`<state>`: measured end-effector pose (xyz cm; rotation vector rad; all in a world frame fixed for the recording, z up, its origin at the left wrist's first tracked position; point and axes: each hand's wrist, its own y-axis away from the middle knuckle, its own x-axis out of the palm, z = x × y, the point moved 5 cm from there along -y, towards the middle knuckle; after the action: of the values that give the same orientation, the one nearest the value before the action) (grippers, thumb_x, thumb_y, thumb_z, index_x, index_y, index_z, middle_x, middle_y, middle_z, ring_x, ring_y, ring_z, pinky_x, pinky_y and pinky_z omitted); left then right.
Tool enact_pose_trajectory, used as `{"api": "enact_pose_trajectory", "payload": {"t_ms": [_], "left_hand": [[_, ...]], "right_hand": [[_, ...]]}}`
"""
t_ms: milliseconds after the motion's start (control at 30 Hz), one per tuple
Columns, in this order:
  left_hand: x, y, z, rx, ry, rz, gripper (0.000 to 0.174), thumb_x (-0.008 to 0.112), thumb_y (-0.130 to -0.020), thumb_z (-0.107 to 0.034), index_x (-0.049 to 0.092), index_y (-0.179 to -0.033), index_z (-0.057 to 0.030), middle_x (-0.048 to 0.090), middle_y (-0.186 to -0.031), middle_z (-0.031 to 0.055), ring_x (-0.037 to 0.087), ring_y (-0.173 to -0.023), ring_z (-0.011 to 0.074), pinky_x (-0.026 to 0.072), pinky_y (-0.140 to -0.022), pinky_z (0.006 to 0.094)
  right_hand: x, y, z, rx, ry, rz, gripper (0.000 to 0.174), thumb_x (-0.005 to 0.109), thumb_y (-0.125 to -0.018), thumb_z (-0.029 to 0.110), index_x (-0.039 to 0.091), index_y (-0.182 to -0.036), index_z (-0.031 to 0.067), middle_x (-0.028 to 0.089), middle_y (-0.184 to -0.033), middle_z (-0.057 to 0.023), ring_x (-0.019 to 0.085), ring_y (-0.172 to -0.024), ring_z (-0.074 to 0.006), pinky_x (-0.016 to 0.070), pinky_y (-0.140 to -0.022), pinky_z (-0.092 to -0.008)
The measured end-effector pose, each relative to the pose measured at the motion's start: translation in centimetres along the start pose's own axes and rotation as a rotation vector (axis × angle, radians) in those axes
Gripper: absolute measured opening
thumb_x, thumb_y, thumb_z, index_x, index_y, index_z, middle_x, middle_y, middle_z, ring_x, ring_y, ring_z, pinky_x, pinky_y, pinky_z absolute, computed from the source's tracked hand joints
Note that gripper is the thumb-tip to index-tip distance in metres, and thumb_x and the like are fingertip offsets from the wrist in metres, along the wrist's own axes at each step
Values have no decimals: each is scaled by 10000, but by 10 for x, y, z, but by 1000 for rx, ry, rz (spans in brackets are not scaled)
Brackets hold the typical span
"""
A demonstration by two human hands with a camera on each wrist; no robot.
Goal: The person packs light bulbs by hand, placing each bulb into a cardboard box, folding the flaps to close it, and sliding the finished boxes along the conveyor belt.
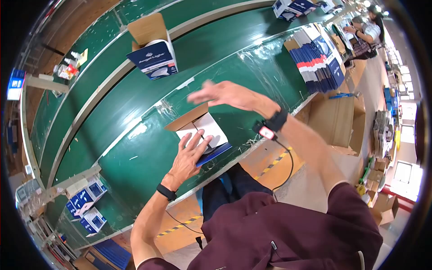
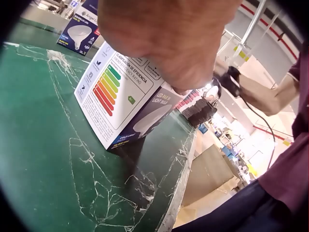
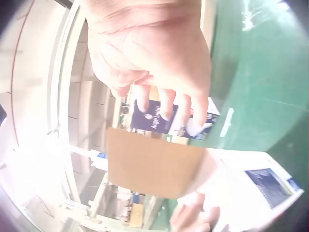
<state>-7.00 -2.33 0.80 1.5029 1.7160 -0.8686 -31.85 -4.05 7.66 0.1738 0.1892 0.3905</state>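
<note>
Green tabletop; on it, open white-blue box, row of flattened cartons, loose strands.

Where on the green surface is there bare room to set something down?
Between the box under the left hand and the small boxes; also just right of the standing open box. Crowded: at the small boxes and stacked cartons.

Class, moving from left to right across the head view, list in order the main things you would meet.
Small boxes at the lower left → open-topped Angel Light box → right hand → stack of flattened boxes → people in the background.
</note>
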Motion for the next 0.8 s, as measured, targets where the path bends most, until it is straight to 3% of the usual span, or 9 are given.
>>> {"api": "enact_pose_trajectory", "payload": {"t_ms": [100, 133, 200, 233, 300, 333, 533, 667, 800], "left_hand": [[8, 7, 5, -33, 59, 11, 1044, 807, -686, -65, 324, -1611, -22, 518, -1585, 90, 428, -1490, 371, 261, -1232, 619], [19, 15, 14, -136, 121, 16, 1016, 796, -712, -88, 317, -1605, -16, 570, -1503, 173, 505, -1401, 411, 346, -1193, 604], [19, 14, 11, -44, 89, -98, 836, 788, -744, -109, 472, -1516, -67, 615, -1400, 213, 575, -1305, 458, 459, -1112, 554], [11, 7, 6, -19, 108, -133, 773, 785, -750, -109, 530, -1480, -92, 626, -1381, 209, 592, -1281, 468, 479, -1097, 537], [15, 10, 7, -68, 179, -130, 689, 779, -816, -195, 567, -1469, -139, 596, -1448, 178, 537, -1363, 431, 392, -1150, 573], [16, 11, 8, -84, 212, -120, 648, 776, -849, -238, 585, -1463, -162, 581, -1481, 162, 509, -1404, 412, 348, -1176, 591], [14, 6, 5, -69, 73, -122, 555, 742, -868, -238, 636, -1408, -166, 600, -1466, 146, 526, -1384, 403, 347, -1173, 595], [17, 17, 6, -17, 42, -244, 627, 810, -817, -185, 617, -1410, -115, 578, -1477, 185, 513, -1395, 420, 342, -1175, 598], [28, 50, -23, -555, 146, -716, 670, 831, -855, -184, 567, -1459, -59, 440, -1575, 270, 422, -1468, 463, 356, -1194, 553]], "right_hand": [[42, -15, 5, 46, 267, 307, 727, 769, -939, 461, 533, -1558, 161, 485, -1593, -236, 425, -1504, -399, 362, -1228, -501], [55, -6, 3, 22, 333, 290, 759, 770, -921, 511, 542, -1551, 154, 431, -1629, -237, 359, -1532, -423, 316, -1245, -531], [67, 18, 4, 78, 408, 329, 820, 772, -882, 596, 566, -1534, 143, 297, -1703, -236, 193, -1582, -484, 220, -1275, -580], [67, 23, 0, 91, 367, 310, 819, 772, -881, 597, 566, -1535, 149, 299, -1702, -237, 194, -1581, -487, 222, -1275, -578], [64, 26, -3, 106, 292, 273, 817, 771, -880, 600, 566, -1537, 160, 302, -1701, -239, 196, -1579, -492, 224, -1275, -574], [65, 22, 0, 63, 471, 196, 766, 754, -897, 595, 587, -1522, 187, 332, -1683, -246, 199, -1580, -489, 232, -1278, -567], [74, 27, -11, -94, 573, 88, 580, 802, -902, 425, 671, -1435, 239, 441, -1628, -211, 306, -1538, -495, 284, -1261, -580], [80, 37, -26, -337, 667, -32, 459, 809, -887, 323, 741, -1336, 256, 548, -1562, -153, 363, -1519, -475, 348, -1232, -565], [80, 48, -56, -380, 333, -107, 393, 863, -818, 212, 809, -1207, 235, 569, -1557, -54, 351, -1547, -403, 303, -1258, -583]]}}
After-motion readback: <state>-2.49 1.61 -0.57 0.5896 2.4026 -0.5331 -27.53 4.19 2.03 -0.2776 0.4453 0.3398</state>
